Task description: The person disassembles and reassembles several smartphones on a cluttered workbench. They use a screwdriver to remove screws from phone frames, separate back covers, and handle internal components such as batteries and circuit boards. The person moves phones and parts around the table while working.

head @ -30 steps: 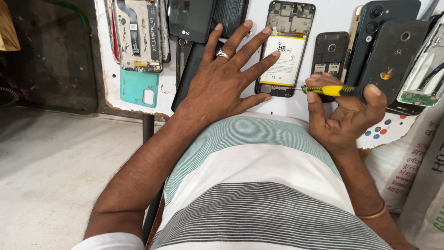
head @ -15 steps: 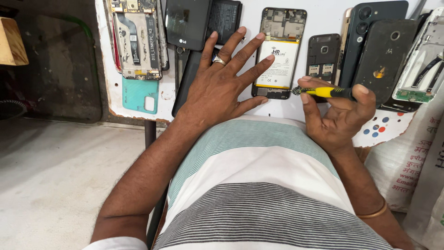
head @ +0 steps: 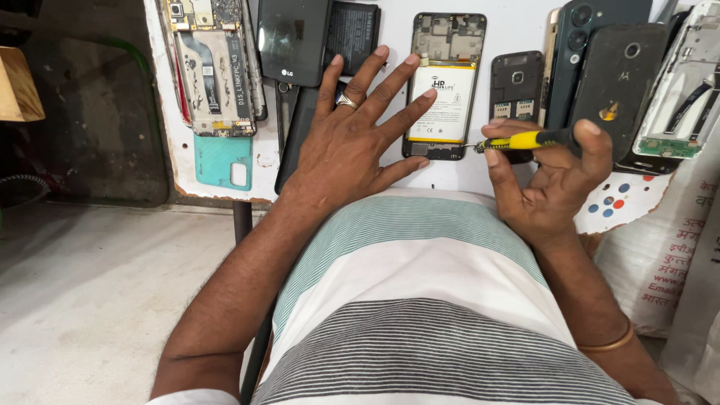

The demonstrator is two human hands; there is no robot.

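Right hand: right hand [head: 551, 187] pinches a screwdriver [head: 525, 140] between thumb and fingertips, palm turned up, closed on the handle.
Left hand: left hand [head: 356, 142] lies flat, fingers spread apart, holding nothing; a ring sits on one finger. Fingertips rest on the left edge of the opened phone [head: 444, 86] and on the dark phones beside it.
Screwdriver: short, yellow handle with black bands, thin metal tip pointing left. Tip sits just at the lower right corner of the opened phone; contact cannot be told.
Opened phone: back cover off, lying face down. Large white battery with a yellow strip fills the middle; grey frame and circuit parts show above it. Lies at the middle of the worktop, between the two hands.
Worktop: white worktop [head: 495, 30], chipped and worn along its left and near edges, crowded with phones. At left, a stripped phone chassis [head: 214, 67] with a teal back cover [head: 223, 161] below it. A black slab phone [head: 292, 41] lies near the left hand. At right, a small dark phone [head: 516, 82], a black back cover [head: 619, 82], and a white frame with a green board [head: 686, 90].
Room: pale concrete floor [head: 90, 300] at left; printed white sacks [head: 675, 247] at right.
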